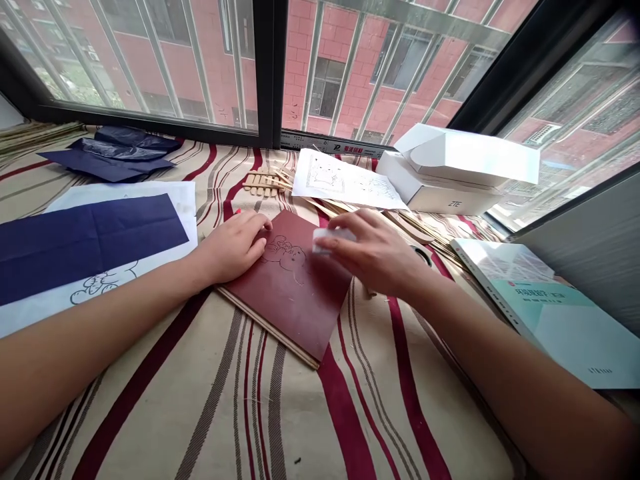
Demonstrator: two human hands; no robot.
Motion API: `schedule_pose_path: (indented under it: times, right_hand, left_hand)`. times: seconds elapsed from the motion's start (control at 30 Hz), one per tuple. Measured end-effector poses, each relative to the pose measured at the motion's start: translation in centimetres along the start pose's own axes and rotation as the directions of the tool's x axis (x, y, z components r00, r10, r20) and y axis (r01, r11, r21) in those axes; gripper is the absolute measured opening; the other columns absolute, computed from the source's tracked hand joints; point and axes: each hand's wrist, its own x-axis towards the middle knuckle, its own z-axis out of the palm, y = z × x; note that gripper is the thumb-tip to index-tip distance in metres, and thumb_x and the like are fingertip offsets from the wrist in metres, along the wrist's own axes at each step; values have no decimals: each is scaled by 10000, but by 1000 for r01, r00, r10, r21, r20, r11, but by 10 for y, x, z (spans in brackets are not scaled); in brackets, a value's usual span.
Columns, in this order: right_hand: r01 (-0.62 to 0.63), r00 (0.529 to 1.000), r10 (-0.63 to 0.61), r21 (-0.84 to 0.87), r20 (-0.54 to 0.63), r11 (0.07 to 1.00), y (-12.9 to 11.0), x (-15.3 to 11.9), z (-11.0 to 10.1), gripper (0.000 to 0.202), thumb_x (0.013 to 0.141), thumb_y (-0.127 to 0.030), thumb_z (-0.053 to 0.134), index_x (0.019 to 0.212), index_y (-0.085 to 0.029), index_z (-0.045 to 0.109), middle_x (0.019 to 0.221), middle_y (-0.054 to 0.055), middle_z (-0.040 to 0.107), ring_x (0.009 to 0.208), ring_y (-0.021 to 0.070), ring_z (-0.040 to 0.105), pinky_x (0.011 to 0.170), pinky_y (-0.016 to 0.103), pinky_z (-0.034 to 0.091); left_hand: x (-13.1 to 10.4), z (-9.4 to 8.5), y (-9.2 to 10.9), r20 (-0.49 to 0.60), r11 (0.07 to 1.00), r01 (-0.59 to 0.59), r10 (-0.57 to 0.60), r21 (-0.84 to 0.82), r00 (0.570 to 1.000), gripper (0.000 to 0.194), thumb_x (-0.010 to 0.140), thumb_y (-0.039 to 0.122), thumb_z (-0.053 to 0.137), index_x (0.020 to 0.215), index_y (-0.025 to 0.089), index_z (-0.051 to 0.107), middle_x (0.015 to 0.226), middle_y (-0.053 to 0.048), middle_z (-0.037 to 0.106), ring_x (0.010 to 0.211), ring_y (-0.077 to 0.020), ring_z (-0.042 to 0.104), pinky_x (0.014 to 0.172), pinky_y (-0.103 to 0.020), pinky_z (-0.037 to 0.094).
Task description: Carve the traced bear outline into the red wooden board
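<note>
While the left hand [230,248] rests on the upper left part of a red-brown board [300,313], its fingers bent but released, with the thumb apart from the index, the right hand [380,257] grasps a small white block [321,241] between its fingers, over the board's right part. The block is blurred, and whether it touches the board I cannot tell. The board lies turned at an angle on a striped cloth [210,427], and a line drawing [284,252] in dark strokes shows on its face between the hands, fainter toward the right. To the left, a dark blue sheet [100,237] partly covers white paper [173,193] bearing another line drawing; crumpled dark blue sheets [117,157] lie farther back. Beyond the board are pale wooden pieces [263,185], a printed white sheet [345,181] and a white box [455,195] below the window. A book [565,313] lies at the right.
</note>
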Motion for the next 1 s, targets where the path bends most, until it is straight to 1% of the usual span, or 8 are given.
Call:
schedule_pose_path:
  times: [0.1, 0.23, 0.33, 0.5, 0.6, 0.7, 0.77, 1.0]
  right_hand:
    - [147, 985, -158, 143, 65, 979, 2, -1, -1, 319, 1099, -202, 579, 1337, -266, 782, 1319, 140, 729, 1157, 265, 654, 977, 408, 552]
    - [-51, 999, 52, -84, 8, 995, 2, -1, -2, 307, 1091, -178, 555, 1256, -209, 812, 1336, 205, 732, 1174, 334, 628, 988, 503, 530]
    - [140, 983, -153, 134, 98, 981, 2, 0, -3, 296, 1102, -233, 591, 1314, -276, 794, 1336, 127, 742, 1157, 246, 659, 979, 387, 549]
    - [-133, 991, 132, -91, -15, 987, 2, 0, -4, 293, 1108, -202, 545, 1210, -196, 819, 1317, 205, 751, 1173, 336, 667, 969, 493, 530]
    - [105, 989, -118, 136, 85, 985, 6, -1, -2, 285, 1123, -259, 554, 1287, -247, 787, 1323, 122, 772, 1138, 247, 707, 1002, 407, 537]
    - [-135, 988, 140, -69, 66, 988, 32, -14, -6, 312, 1119, -237, 512, 1234, -230, 802, 1264, 140, 797, 1132, 308, 725, 1033, 501, 514]
    - [-338, 940, 340, -74, 15, 938, 56, -29, -11, 330, 1112, -317, 542, 1337, -222, 765, 1353, 154, 769, 1195, 336, 716, 1023, 501, 536]
    - [-471, 865, 492, -178, 98, 864, 94, -63, -16, 415, 1014, -288, 555, 1377, -223, 745, 1402, 177, 729, 1282, 414, 664, 1013, 579, 545]
  left_hand:
    - [0, 0, 0, 3, 1000, -2, 2, 2, 1000, 377, 961, 337, 384, 1198, 167, 624, 1193, -161, 684, 1161, -349, 667, 1105, -516, 527]
    - [0, 0, 1, 3, 1000, -2, 2, 6, 1000, 369, 960, 332, 384, 1193, 171, 621, 1196, -159, 688, 1156, -344, 669, 1098, -509, 532]
    - [0, 0, 0, 1, 1000, -7, 7, 7, 1000, 364, 958, 330, 385, 1192, 179, 618, 1194, -153, 692, 1162, -341, 668, 1101, -509, 531]
    - [0, -1, 0, 2, 1000, -10, 10, 16, 1000, 375, 959, 340, 376, 1189, 175, 623, 1188, -156, 696, 1151, -343, 674, 1093, -517, 539]
    - [0, -1, 0, 4, 1000, -11, 11, 25, 1000, 373, 962, 339, 379, 1193, 180, 626, 1183, -152, 704, 1139, -342, 681, 1082, -520, 549]
    - [0, -2, 0, -3, 999, -17, 18, 34, 1000, 377, 967, 337, 381, 1198, 177, 633, 1186, -156, 714, 1148, -348, 686, 1086, -527, 550]
    - [0, -3, -1, -8, 999, -28, 29, 41, 1000, 385, 971, 340, 382, 1203, 171, 640, 1195, -164, 723, 1169, -358, 686, 1104, -538, 543]
    - [-1, -3, -2, -13, 993, -73, 75, 91, 997, 402, 999, 334, 378, 1242, 174, 655, 1260, -168, 745, 1241, -363, 679, 1168, -556, 512]
